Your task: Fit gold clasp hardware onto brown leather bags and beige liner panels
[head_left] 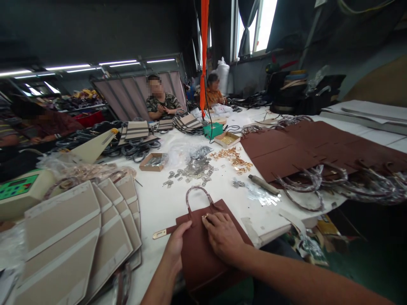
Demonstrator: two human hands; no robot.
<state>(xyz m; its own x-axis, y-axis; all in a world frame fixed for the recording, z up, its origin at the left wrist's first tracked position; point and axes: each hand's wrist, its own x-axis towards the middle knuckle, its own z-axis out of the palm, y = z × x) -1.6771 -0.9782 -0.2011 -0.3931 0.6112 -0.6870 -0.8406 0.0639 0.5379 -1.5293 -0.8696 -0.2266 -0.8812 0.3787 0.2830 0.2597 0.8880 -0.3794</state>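
A brown handbag panel (199,258) lies at the front edge of the white table, its handle (199,189) wrapped in clear film and pointing away from me. My left hand (174,250) grips its left edge, thumb on top, the other fingers mostly hidden. My right hand (224,238) rests on the panel with bent fingers, the fingertips closed at a small gold-coloured fitting (205,216) near the top. A short strap tipped with a gold-coloured plate (159,234) sticks out to the left.
Beige-lined panels (63,220) are stacked at left; brown bag panels (305,148) lie at right. Between them are silver metal plates (197,169), gold-coloured fittings (233,157), a small box (151,162) and a grey-handled tool (263,185). Co-workers (163,103) sit across the table.
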